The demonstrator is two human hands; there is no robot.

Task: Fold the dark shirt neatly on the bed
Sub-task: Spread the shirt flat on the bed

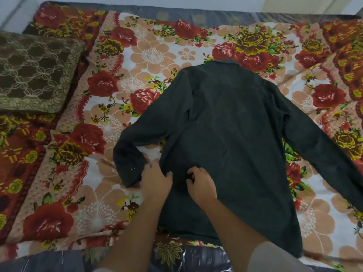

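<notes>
The dark shirt (231, 138) lies spread out, back side up, on the flowered bedspread (157, 50), its collar pointing away from me. Its left sleeve is bent, with the cuff doubled back near the shirt's left side; the right sleeve stretches out to the right edge of the view. My left hand (156, 181) rests at the shirt's left side seam, fingers pinching the fabric edge beside the cuff. My right hand (201, 183) lies on the shirt's lower left part, its fingers curled into the cloth.
A brown patterned pillow (33, 71) lies at the far left on the bed. The grey mattress edge (186, 260) runs along the front, close to my body. The grey mattress also shows along the bed's far edge, with a pale wall behind it.
</notes>
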